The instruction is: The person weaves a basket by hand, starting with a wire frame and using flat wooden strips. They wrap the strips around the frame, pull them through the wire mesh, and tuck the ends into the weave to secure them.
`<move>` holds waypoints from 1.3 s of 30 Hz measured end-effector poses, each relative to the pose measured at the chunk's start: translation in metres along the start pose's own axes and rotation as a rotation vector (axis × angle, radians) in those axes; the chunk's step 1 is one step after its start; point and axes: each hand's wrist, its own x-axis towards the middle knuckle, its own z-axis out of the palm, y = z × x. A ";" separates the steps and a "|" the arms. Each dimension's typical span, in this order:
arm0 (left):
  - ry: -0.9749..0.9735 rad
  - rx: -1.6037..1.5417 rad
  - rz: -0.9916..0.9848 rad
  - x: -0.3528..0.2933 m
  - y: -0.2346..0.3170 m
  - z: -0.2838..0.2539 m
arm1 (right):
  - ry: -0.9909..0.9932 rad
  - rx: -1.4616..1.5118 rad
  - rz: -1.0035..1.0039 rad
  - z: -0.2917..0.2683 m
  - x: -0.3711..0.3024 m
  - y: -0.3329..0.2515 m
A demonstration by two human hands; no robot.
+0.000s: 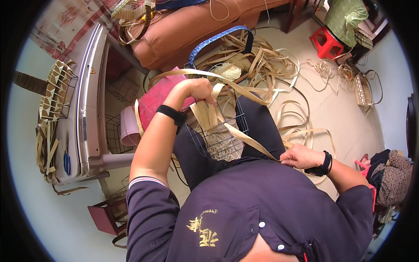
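Note:
Between my knees stands a dark wire basket frame (242,124), with pale flat strips woven through part of its side. Its tall handle (218,36) is wrapped in blue. At the basket's far left rim, my left hand (201,90) is closed around a looped tan strip (216,90). My right hand (300,156), beside my right thigh, pinches another tan strip (249,140) that stretches taut from the basket's side. Whether both hands hold the same length, I cannot tell. The left fingertips are partly hidden by the strip.
Loose tan strips (266,65) lie heaped on the floor beyond the basket. A brown sofa (174,43) stands behind. At left are a pink-red board (162,96), a pink bucket (128,126), and a table with scissors (66,162) and a woven basket (54,94). A red stool (325,43) stands far right.

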 end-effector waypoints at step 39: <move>0.800 -0.261 -0.293 -0.017 -0.031 0.051 | 0.953 0.265 0.763 -0.096 -0.433 0.158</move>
